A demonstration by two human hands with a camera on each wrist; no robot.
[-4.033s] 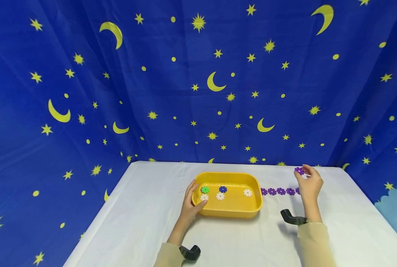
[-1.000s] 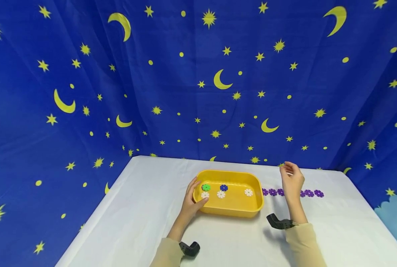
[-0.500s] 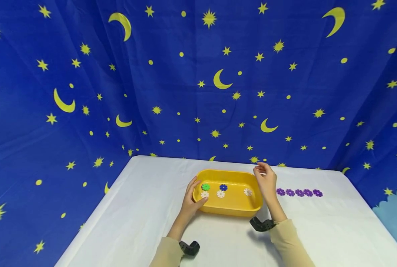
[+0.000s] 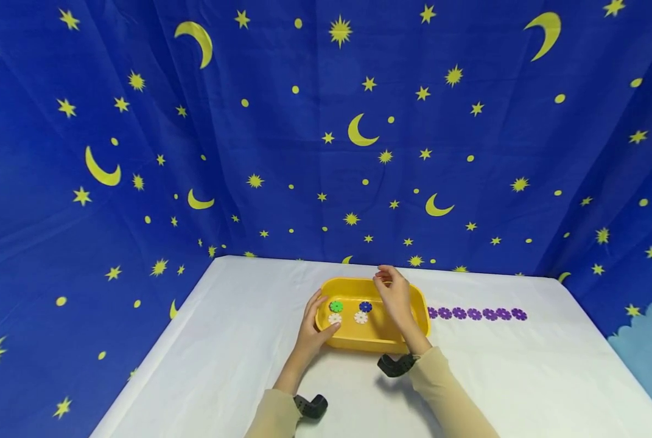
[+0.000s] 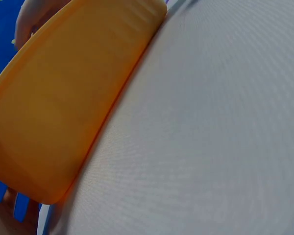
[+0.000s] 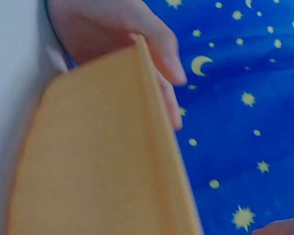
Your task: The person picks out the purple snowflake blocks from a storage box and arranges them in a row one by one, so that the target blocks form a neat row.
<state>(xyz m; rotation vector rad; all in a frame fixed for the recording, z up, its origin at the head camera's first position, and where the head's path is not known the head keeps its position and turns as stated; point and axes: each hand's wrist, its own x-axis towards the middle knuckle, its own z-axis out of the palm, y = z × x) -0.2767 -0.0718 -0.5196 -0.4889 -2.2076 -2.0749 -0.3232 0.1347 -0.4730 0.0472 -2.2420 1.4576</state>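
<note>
My left hand (image 4: 310, 328) grips the left end of a yellow plastic tray (image 4: 358, 344), its thumb over the rim and fingers along the outer side. The tray's outer wall fills much of both wrist views. Above the tray's right part hovers my right hand (image 4: 397, 299), fingers loosely bent, with nothing seen in it. On the tray floor lie a green notched flower-shaped disc (image 4: 336, 306), a blue disc (image 4: 365, 306), a white disc (image 4: 334, 318) and another white disc (image 4: 361, 317). The right hand and forearm hide the tray's right part.
A straight row of several purple notched discs (image 4: 474, 314) runs rightward from the tray across the white tablecloth (image 4: 523, 365). Behind stands a blue curtain (image 4: 282, 152) with yellow moons and stars. Each wrist wears a black camera mount (image 4: 396, 365).
Four seconds ago my right hand held a purple disc over the row; that hand has since let go and moved left over the tray. My left hand stays on the tray.
</note>
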